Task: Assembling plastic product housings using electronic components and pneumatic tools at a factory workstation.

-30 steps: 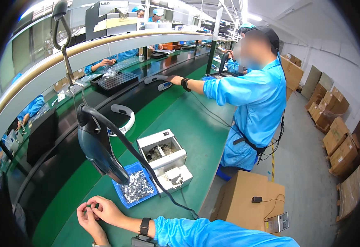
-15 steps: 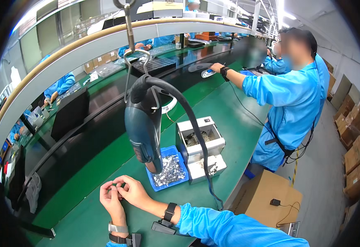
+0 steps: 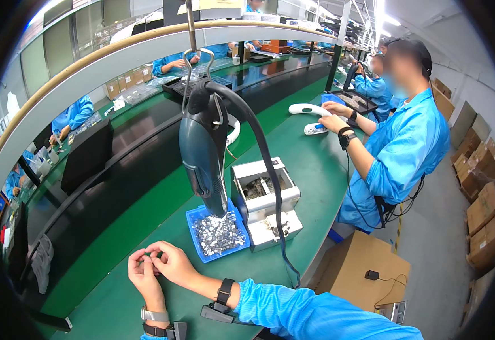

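My left hand [image 3: 145,276] and my right hand [image 3: 172,265] meet fingertip to fingertip over the green bench. Both are pinched closed; whatever they hold is too small or hidden to make out. Just beyond them sits a blue tray [image 3: 188,220] heaped with small silver and white parts [image 3: 220,233]. A dark teal power tool [image 3: 203,150] hangs from a metal hook [image 3: 190,34], its lower end over the tray. To the tray's right stands a grey metal box-shaped feeder [image 3: 270,199] with small parts in its open top.
A thick black cord [image 3: 270,164] loops down from the tool past the feeder. At the right, a person in blue [image 3: 403,147] handles a white curved device [image 3: 309,109]. A cardboard box [image 3: 366,272] stands beside the green bench [image 3: 315,170]. A curved rail [image 3: 145,48] crosses behind.
The view has shifted slightly; my hands keep the same pinched pose. The person at the right has drawn back an outstretched arm and now has both hands at the white device.
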